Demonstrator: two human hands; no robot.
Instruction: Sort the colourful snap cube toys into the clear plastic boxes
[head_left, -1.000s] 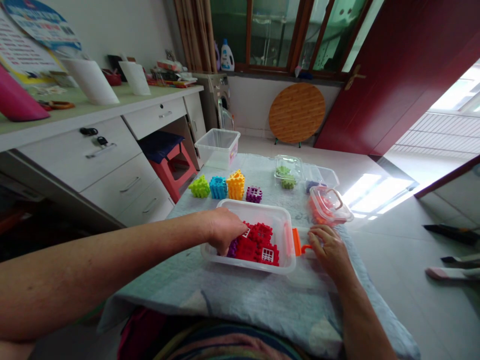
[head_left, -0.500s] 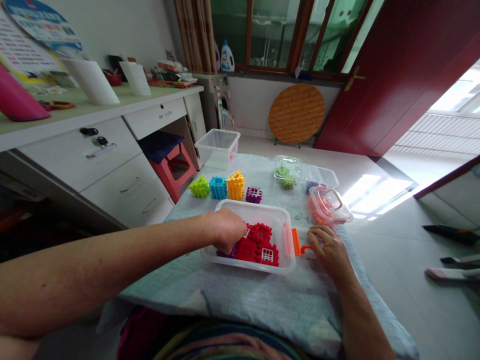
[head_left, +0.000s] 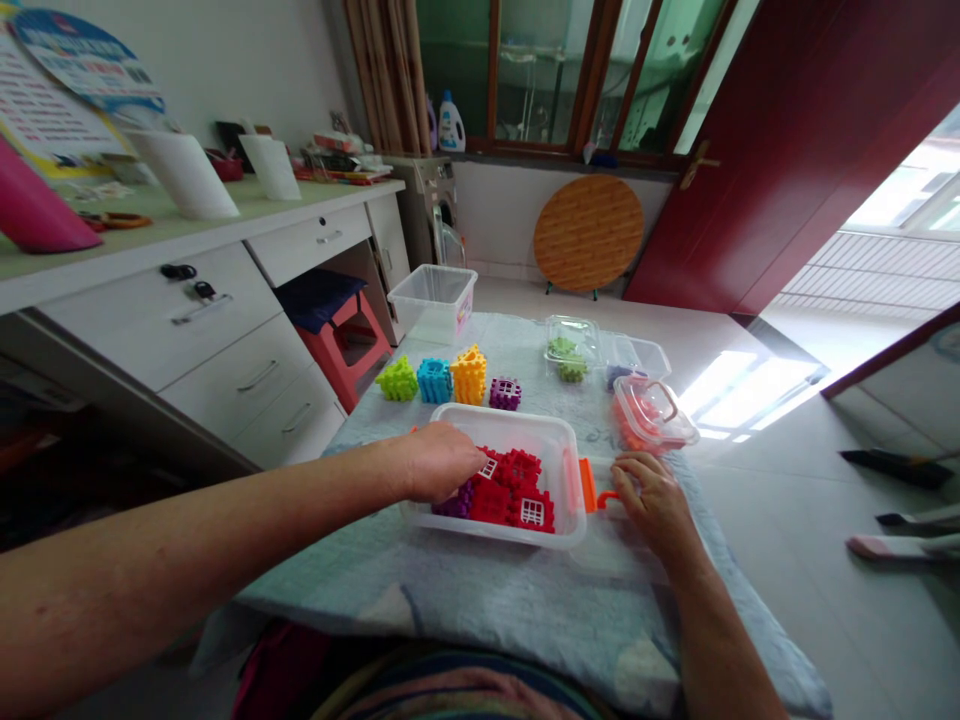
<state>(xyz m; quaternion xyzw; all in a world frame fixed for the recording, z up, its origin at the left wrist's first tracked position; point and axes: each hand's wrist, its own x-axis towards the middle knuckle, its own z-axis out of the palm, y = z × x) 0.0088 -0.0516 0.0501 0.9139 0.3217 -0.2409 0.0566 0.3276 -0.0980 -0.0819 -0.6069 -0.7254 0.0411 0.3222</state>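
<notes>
A white translucent tub (head_left: 566,445) with an orange clasp (head_left: 587,485) holds red blocks (head_left: 517,470) with notched edges, two showing white window grids, and purple blocks (head_left: 454,500). My left hand (head_left: 444,462) reaches over the tub's left side, closed, a fingertip at a red windowed block; whatever its fingers grip is hidden. My right hand (head_left: 651,490) rests with bent, slightly parted fingers on a clear lid (head_left: 615,555) right of the tub, near an orange hook (head_left: 609,500).
Behind the tub stand green (head_left: 397,379), blue (head_left: 435,381), yellow (head_left: 469,376) and purple (head_left: 505,393) notched block shapes. A clear bin (head_left: 433,290) stands farther back. Lidded boxes with green blocks (head_left: 568,357) and orange-red pieces (head_left: 636,412) sit at right. A stool (head_left: 341,340) stands left.
My left hand has shifted slightly left, uncovering more of the red windowed block. My right hand stays by the lid. The view has tilted slightly.
</notes>
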